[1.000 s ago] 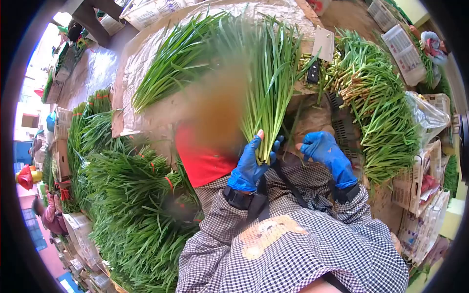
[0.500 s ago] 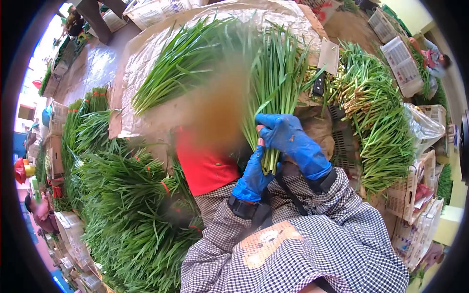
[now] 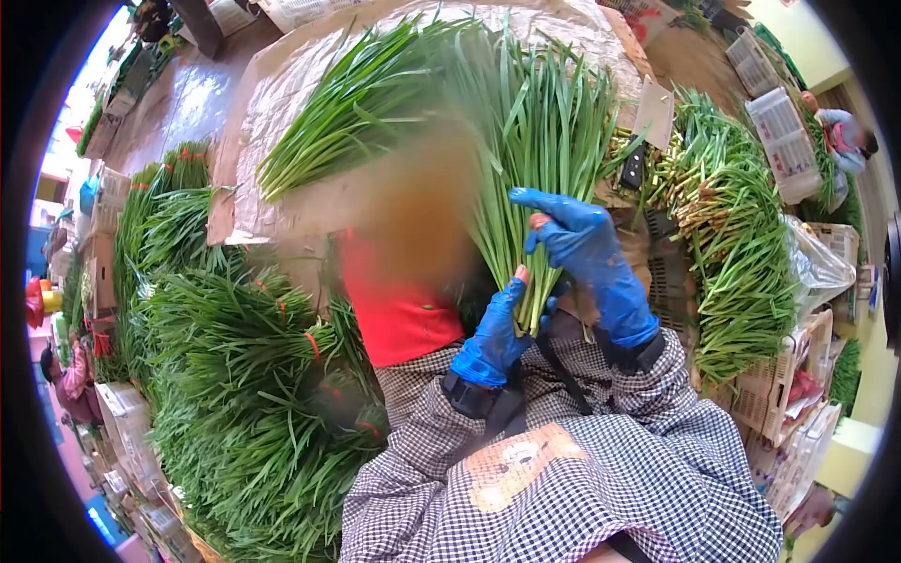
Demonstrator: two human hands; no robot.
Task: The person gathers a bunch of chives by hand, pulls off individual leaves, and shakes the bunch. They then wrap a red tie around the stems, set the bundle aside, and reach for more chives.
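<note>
Left grip (image 3: 496, 330) curled, right grip (image 3: 584, 251) loose, forefinger (image 3: 546, 200) outstretched

You wear glossy blue gloves (image 3: 624, 300) on both hands (image 3: 496, 340), black wrist straps (image 3: 466, 396), and a black-and-white checked long-sleeved smock (image 3: 657, 488), its orange-tan bear patch (image 3: 519, 467) toward five o'clock.

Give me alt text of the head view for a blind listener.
A blue-gloved left hand holds a bunch of long green leaves by the pale stalk ends, the gloved right hand over it. A cleaver lies to the right; leafy bundles, some red-banded, are heaped at left.
</note>
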